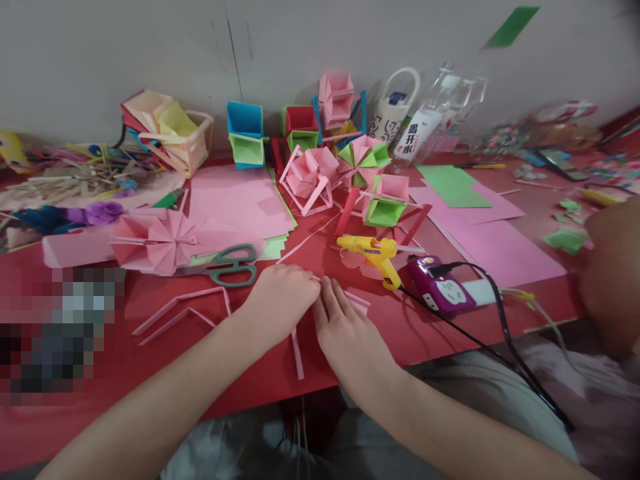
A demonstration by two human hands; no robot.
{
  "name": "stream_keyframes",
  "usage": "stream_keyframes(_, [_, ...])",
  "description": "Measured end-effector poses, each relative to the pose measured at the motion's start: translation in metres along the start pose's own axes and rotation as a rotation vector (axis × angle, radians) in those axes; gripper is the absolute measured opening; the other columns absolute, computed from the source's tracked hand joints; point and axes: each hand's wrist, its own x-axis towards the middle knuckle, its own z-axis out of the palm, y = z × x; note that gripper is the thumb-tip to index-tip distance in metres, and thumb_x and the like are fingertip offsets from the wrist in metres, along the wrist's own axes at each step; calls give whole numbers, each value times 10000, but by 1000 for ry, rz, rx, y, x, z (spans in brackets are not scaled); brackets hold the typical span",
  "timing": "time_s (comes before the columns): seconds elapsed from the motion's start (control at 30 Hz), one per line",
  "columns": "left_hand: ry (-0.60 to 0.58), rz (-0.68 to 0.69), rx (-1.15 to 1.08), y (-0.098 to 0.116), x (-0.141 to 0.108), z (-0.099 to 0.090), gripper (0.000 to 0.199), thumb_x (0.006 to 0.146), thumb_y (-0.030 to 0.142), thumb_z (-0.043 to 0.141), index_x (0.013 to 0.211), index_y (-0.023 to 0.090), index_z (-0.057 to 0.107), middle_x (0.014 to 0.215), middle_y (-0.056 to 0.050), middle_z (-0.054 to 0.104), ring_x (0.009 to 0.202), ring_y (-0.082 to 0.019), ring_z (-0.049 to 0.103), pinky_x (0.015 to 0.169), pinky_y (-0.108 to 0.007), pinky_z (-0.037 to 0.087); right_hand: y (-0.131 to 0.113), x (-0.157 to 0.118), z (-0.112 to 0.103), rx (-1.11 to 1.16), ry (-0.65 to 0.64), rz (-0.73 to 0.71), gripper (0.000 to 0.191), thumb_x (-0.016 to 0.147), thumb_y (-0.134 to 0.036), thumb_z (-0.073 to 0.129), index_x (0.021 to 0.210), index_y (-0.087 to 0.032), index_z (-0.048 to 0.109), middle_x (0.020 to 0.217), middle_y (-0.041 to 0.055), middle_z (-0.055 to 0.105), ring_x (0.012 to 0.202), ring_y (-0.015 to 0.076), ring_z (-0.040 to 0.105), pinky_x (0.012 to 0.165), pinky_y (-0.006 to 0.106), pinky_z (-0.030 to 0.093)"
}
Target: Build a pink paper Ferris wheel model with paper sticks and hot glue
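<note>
My left hand point(283, 300) is closed at the middle of the red table, its fingers curled down on a folded pink paper strip point(359, 303). My right hand point(347, 333) lies beside it with fingers stretched flat over the same strip, whose end shows past the fingertips. Part of the strip is hidden under both hands. Another narrow pink strip point(298, 357) points toward the table's front edge between my wrists. To the left, two bent pink strips point(180, 301) lie near green-handled scissors point(235, 267).
A yellow glue gun point(370, 250) and a purple power socket point(440, 283) with cables are at right. Folded-paper wheels point(310, 173) stand behind, beside pink sheets point(230, 200). A pleated pink paper piece point(155, 240) lies left. Another person's arm point(613, 280) is at far right.
</note>
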Motion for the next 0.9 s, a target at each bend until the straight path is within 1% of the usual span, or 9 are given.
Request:
stream_keyframes(0.07, [-17, 3, -9, 1, -1, -2, 207, 941, 85, 520, 989, 143, 713, 997, -107, 752, 960, -286, 726, 799, -387, 572, 0, 0, -1, 14, 14, -8, 474, 853, 39, 471, 1297, 66, 633, 1349, 334, 607, 1255, 399, 624, 963, 438, 605])
stream_keyframes(0.13, [-26, 7, -15, 1, -1, -3, 216, 938, 74, 510, 1009, 146, 701, 1007, -92, 736, 942, -284, 724, 761, -383, 573, 0, 0, -2, 33, 19, -9, 471, 855, 38, 474, 1297, 72, 632, 1340, 339, 612, 1242, 403, 633, 968, 448, 602])
stream_keyframes(0.27, [-14, 25, -17, -1, -2, 0, 231, 946, 78, 497, 1052, 166, 682, 1042, -65, 712, 936, -280, 717, 717, -384, 571, 0, 0, -4, 72, 33, -3, 458, 849, 46, 483, 1279, 88, 636, 1324, 356, 615, 1221, 415, 646, 952, 473, 612])
stream_keyframes(0.43, [2, 35, -28, -1, -1, 5, 216, 961, 100, 506, 1071, 159, 683, 1055, -77, 714, 984, -272, 703, 771, -375, 565, -1, 0, -5, 51, 86, 2, 444, 839, 51, 464, 1223, 49, 686, 1293, 302, 662, 1170, 374, 689, 902, 424, 635])
stream_keyframes(0.57, [-9, 30, -25, -1, -1, 5, 219, 968, 107, 502, 1063, 161, 692, 1057, -77, 709, 998, -276, 699, 779, -383, 565, -1, 0, -4, 52, 98, 3, 432, 840, 45, 475, 1216, 45, 689, 1273, 299, 676, 1163, 361, 695, 901, 407, 634])
stream_keyframes(0.67, [7, 31, -18, -1, -1, 6, 222, 966, 105, 503, 1050, 163, 701, 1039, -75, 708, 978, -275, 701, 766, -384, 563, -1, -1, -2, 70, 97, 5, 444, 838, 48, 479, 1236, 51, 675, 1274, 295, 678, 1173, 361, 690, 905, 407, 632])
stream_keyframes(0.73, [19, 31, -14, -2, -2, 7, 224, 967, 104, 501, 1033, 164, 706, 1023, -73, 707, 961, -273, 701, 750, -380, 560, 0, -1, -3, 91, 71, 7, 461, 830, 54, 480, 1253, 58, 662, 1294, 298, 666, 1200, 372, 672, 908, 417, 631])
stream_keyframes(0.8, [27, 33, -11, -2, -2, 8, 222, 966, 105, 501, 1018, 164, 708, 1008, -71, 706, 946, -271, 702, 734, -375, 556, 5, 0, -6, 140, 11, 6, 490, 825, 59, 478, 1286, 45, 644, 1335, 287, 646, 1232, 375, 651, 913, 428, 626])
stream_keyframes(0.9, [41, 37, 1, -2, -2, 8, 230, 961, 97, 492, 1012, 160, 707, 995, -70, 703, 927, -273, 702, 709, -372, 550, 25, 5, -15, 302, -124, 31, 528, 822, 59, 488, 1322, -34, 631, 1383, 224, 639, 1245, 333, 646, 961, 419, 593])
